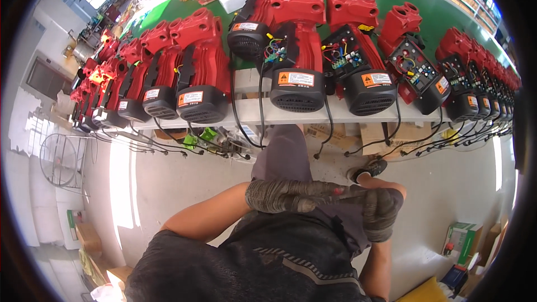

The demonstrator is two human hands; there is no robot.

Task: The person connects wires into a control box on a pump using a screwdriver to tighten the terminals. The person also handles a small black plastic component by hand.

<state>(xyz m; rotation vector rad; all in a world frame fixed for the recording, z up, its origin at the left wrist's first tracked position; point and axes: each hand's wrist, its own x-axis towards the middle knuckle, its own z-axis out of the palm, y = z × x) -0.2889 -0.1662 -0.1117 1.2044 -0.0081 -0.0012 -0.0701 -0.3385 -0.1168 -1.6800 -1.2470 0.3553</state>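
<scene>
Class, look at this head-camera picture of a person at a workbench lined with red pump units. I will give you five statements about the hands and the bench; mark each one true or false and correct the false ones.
1. Both hands wear knitted grey work gloves. True: the left hand and right hand are gloved.
2. The left hand rests on a pump. False: it is held in front of the body, away from the bench.
3. The red pumps have black end caps. True.
4. Every pump's wiring is covered. False: several show open terminal boxes with coloured wires.
5. Black cables hang over the bench edge. True.
</scene>
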